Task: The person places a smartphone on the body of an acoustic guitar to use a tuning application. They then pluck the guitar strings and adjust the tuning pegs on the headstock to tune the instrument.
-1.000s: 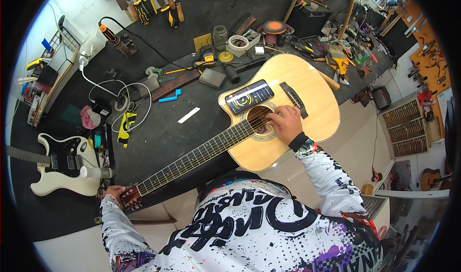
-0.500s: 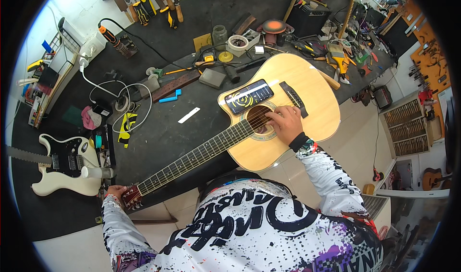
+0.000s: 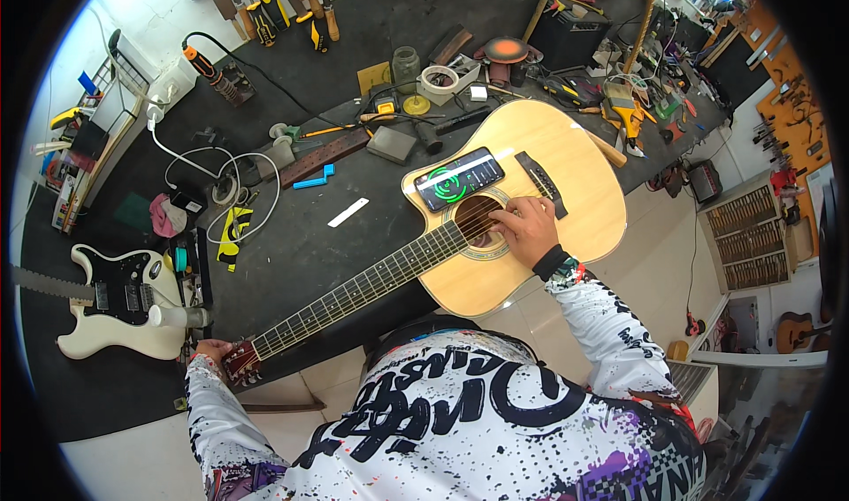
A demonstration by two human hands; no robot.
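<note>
An acoustic guitar [image 3: 575, 160] with a pale top lies face up across the dark bench, its neck slanting down to the left. My left hand [image 3: 212, 351] is closed at the reddish headstock [image 3: 240, 361], beside the tuning pegs; some of its fingers are hidden. Over the strings by the sound hole [image 3: 473, 216] rests my right hand [image 3: 529, 229], fingers bent and drawn together. Whether they pinch a pick is too small to see. A phone [image 3: 460, 179] lies on the guitar's top above the sound hole, a green ringed display on its screen.
A white electric guitar body [image 3: 128, 302] lies at the left, with a white cylinder [image 3: 177, 317] beside it. A hammer [image 3: 428, 137], a tape roll [image 3: 438, 80], a glass jar [image 3: 405, 66] and a soldering iron [image 3: 205, 66] sit farther back. Loose white cable [image 3: 274, 178] curls on the bench.
The rings on the phone screen have turned from yellow to green. Both hands and the guitar stay nearly in place.
</note>
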